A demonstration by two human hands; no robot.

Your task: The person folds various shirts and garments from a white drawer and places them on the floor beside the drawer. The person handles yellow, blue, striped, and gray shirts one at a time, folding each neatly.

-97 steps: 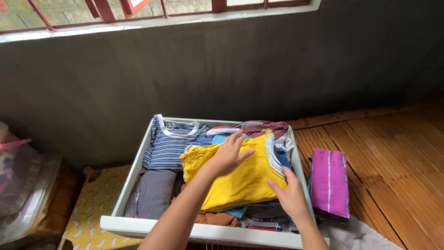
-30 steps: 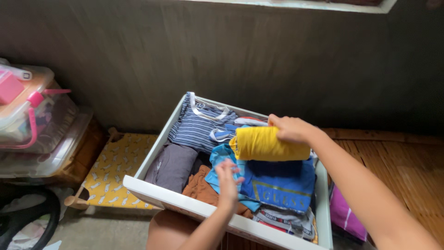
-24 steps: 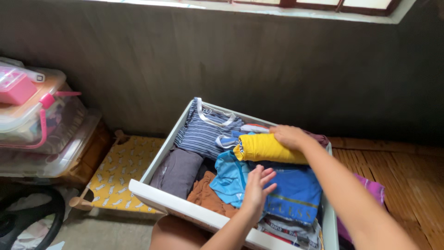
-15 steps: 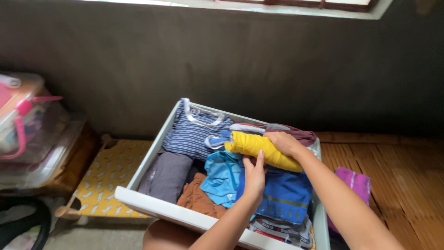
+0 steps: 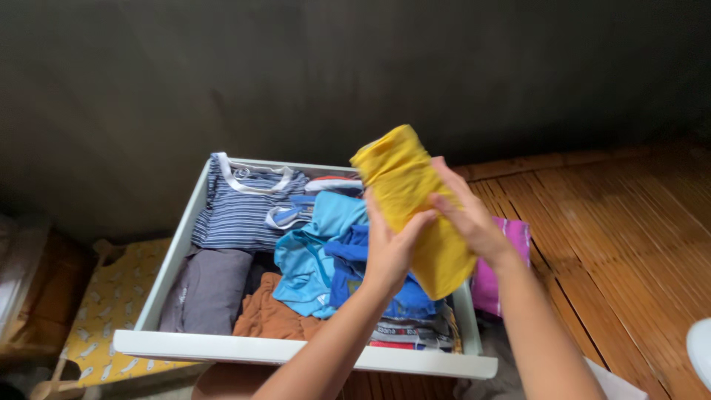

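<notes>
Head view, left hand (image 5: pixel 389 252) and right hand (image 5: pixel 468 220) both clamped on yellow shirt (image 5: pixel 415 204) (folded) — above white drawer (image 5: pixel 296 352).

White drawer (image 5: pixel 172 255) packed with folded clothes, on bamboo-slat floor (image 5: pixel 629 222), magenta cloth (image 5: pixel 492 285) beside it
</notes>
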